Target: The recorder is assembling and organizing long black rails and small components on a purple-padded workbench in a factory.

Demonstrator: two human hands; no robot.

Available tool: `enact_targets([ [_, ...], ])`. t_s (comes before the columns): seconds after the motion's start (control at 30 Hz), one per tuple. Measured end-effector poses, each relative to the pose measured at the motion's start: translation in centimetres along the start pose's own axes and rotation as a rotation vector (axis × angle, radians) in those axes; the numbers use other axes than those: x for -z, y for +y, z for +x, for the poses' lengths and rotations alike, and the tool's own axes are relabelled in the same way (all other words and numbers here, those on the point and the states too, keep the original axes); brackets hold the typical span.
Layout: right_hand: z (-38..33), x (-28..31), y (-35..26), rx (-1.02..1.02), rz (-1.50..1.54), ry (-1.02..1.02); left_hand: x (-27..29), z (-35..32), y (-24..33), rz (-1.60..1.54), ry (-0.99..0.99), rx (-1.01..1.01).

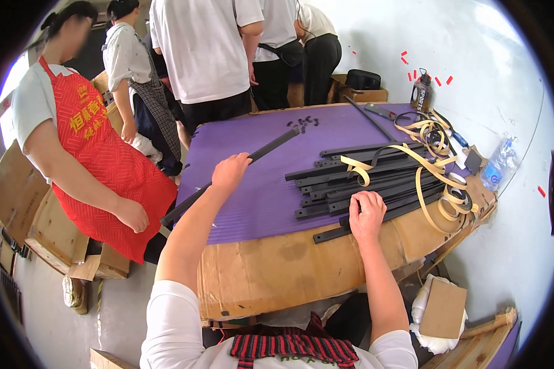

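Note:
My left hand (pixel 231 171) is closed around a long black bar (pixel 271 146), which slants from the mat's left edge up toward the far middle. My right hand (pixel 367 214) rests at the near side of a pile of black bars (pixel 326 174), its fingers bent together; whatever they pinch, if anything, is hidden. Several bars in the pile show small holes at their ends. Curled cream-and-black strips (pixel 425 161) lie over the pile's right part. Beyond the held bar's far tip, small black pieces (pixel 311 121) are scattered on the purple mat (pixel 246 215).
Brown cardboard (pixel 271 270) covers the table's near edge. At the right stand a clear plastic bottle (pixel 500 163) and a dark drink bottle (pixel 421 92) by the white wall. A person in a red apron (pixel 98 154) stands close on the left; several others are along the far side.

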State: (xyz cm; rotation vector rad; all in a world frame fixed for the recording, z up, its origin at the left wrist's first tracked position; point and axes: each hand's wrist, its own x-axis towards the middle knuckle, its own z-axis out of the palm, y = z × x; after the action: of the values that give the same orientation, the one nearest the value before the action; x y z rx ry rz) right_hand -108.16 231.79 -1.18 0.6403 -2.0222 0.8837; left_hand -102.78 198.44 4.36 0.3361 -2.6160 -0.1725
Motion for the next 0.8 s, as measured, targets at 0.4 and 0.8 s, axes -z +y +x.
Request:
enact_targets([
  [0.4,-0.1,-0.5,0.2,0.025,-0.070,0.002,-2.6,-5.2,0.8,0.112,-0.006,-0.050],
  [0.8,-0.4,-0.5,0.2,0.026,-0.110,-0.013,-3.2,-5.6,-0.1,0.016,0.131,-0.066],
])
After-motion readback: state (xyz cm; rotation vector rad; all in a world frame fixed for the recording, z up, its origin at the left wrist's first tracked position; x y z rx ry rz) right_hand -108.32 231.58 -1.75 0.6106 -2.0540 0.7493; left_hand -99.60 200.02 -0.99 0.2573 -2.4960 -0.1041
